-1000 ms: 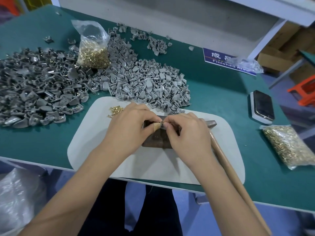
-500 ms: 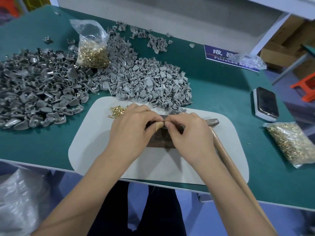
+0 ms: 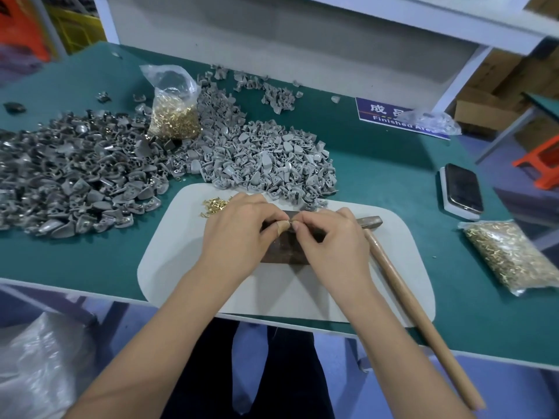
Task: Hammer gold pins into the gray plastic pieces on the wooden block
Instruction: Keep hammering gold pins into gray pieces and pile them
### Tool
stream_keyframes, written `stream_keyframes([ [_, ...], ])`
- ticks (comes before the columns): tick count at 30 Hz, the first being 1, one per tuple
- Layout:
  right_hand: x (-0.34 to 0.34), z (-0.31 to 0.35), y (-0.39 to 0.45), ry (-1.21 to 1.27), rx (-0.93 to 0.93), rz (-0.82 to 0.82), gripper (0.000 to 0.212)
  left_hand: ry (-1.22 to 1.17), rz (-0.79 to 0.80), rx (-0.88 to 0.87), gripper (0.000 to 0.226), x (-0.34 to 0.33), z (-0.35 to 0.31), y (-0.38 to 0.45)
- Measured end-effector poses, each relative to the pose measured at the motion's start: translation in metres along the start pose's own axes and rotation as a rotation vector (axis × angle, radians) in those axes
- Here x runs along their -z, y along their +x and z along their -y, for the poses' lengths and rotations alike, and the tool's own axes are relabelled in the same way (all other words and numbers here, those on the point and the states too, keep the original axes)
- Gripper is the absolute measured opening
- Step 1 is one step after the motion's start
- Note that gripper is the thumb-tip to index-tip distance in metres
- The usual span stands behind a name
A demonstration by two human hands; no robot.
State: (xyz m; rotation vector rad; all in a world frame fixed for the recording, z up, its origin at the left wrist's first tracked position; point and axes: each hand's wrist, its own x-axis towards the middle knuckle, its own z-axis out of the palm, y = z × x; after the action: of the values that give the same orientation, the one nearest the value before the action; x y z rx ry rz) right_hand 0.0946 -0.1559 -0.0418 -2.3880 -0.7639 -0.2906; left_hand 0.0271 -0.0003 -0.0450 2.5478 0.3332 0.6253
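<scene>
Centrally, both hands meet over the wooden block (image 3: 284,249) on the white mat (image 3: 302,294); left hand (image 3: 233,231) and right hand (image 3: 329,240) fingertips pinch together around a small piece, largely hidden. Hammer (image 3: 405,294) lies just right.

the hammer (image 3: 416,300) has a smooth wooden handle and dull metal head. the pins (image 3: 213,205) look shiny brass, the block (image 3: 284,249) dark worn wood.

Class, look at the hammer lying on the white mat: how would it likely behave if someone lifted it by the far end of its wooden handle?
The hammer would probably feel head-heavy, since its metal head sits at one end of a long, slim wooden handle. It should stay stiff, as the handle looks solid and straight. The rounded handle might roll a little on the white mat if nudged sideways.
</scene>
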Motion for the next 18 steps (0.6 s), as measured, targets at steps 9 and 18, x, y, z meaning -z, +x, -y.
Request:
stream_keyframes([
  [9, -0.005, -0.001, -0.004, 0.063, 0.018, -0.032, 0.013, 0.031, 0.053, -0.008, 0.011, 0.006, -0.003, -0.001],
  [18, 0.032, -0.061, -0.008, -0.146, -0.313, -0.217, 0.031, 0.078, 0.099, -0.063, 0.014, 0.010, -0.004, 0.005],
])
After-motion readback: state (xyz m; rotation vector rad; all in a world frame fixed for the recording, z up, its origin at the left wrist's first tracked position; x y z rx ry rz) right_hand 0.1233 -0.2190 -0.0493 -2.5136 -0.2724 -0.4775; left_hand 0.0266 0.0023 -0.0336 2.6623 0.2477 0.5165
